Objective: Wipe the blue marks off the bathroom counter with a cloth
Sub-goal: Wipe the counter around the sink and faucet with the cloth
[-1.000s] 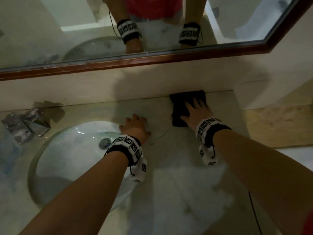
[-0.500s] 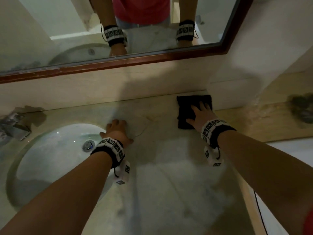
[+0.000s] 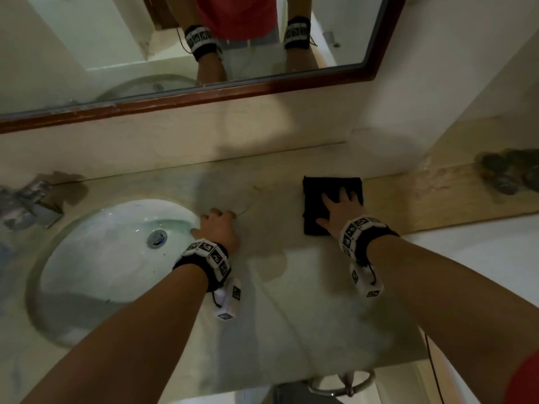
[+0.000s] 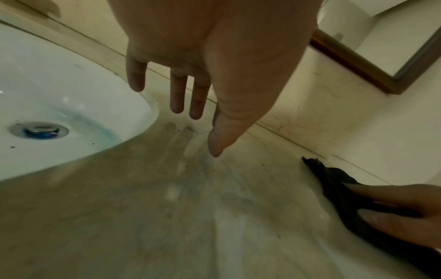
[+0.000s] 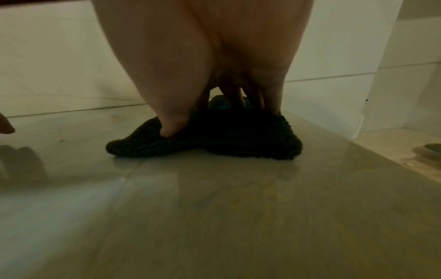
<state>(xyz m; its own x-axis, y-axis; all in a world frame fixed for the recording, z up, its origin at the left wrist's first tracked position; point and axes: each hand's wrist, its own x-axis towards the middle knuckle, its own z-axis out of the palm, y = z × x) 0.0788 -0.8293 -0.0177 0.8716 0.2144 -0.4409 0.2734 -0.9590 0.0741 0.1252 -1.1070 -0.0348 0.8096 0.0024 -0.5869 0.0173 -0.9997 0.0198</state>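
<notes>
A dark folded cloth [image 3: 318,205] lies flat on the pale marble counter [image 3: 291,301] near the back wall, at the counter's right end. My right hand [image 3: 339,209] presses down on it with straight spread fingers; the right wrist view shows the cloth [image 5: 214,136] bunched under the fingers [image 5: 171,120]. My left hand [image 3: 217,227] rests open on the counter beside the sink's right rim, with its fingers [image 4: 176,94] straight above the stone. A faint thin line [image 3: 248,209] runs across the counter between the hands. No blue marks show plainly on the counter.
A white oval sink [image 3: 96,258] with a metal drain [image 3: 157,238] fills the left; a bluish stain [image 4: 81,117] tints its bowl. A chrome tap [image 3: 32,205] stands at the far left. A wood-framed mirror [image 3: 262,88] hangs above. A wooden ledge [image 3: 437,196] adjoins on the right.
The view has shifted, so both hands sit differently in the frame. The right hand stays pressed on the cloth near the back wall, and the left hand stays by the sink rim.
</notes>
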